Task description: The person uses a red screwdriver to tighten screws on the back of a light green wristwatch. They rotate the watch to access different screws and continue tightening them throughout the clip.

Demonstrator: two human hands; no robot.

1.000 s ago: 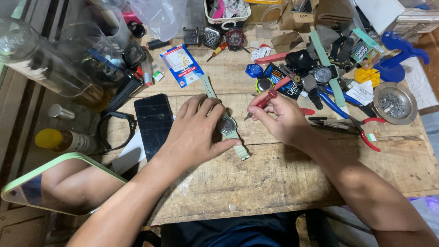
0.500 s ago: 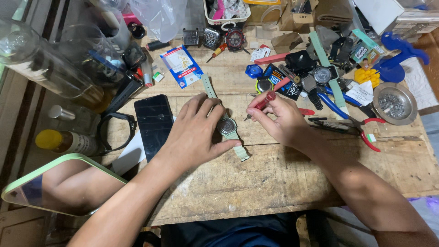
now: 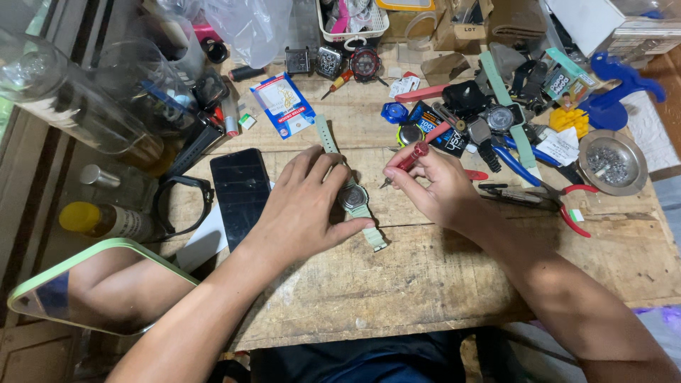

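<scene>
- Head view: left hand (image 3: 305, 206) still pins the pale green wristwatch (image 3: 352, 196) on the wooden workbench (image 3: 425, 276)
- right hand (image 3: 436, 186) grips a red screwdriver (image 3: 411, 157), tip unchanged beside the case, so work continues

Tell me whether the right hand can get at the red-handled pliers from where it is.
Probably yes: the red-handled pliers lie uncovered on the bench just beside the right hand, though its grip is taken up by a red screwdriver.

A worn, scratched wooden workbench (image 3: 440, 276) carries a pale green strapped wristwatch (image 3: 352, 195), a black smartphone (image 3: 241, 186), red-handled pliers (image 3: 560, 202), and a round metal dish (image 3: 612, 162).
</scene>
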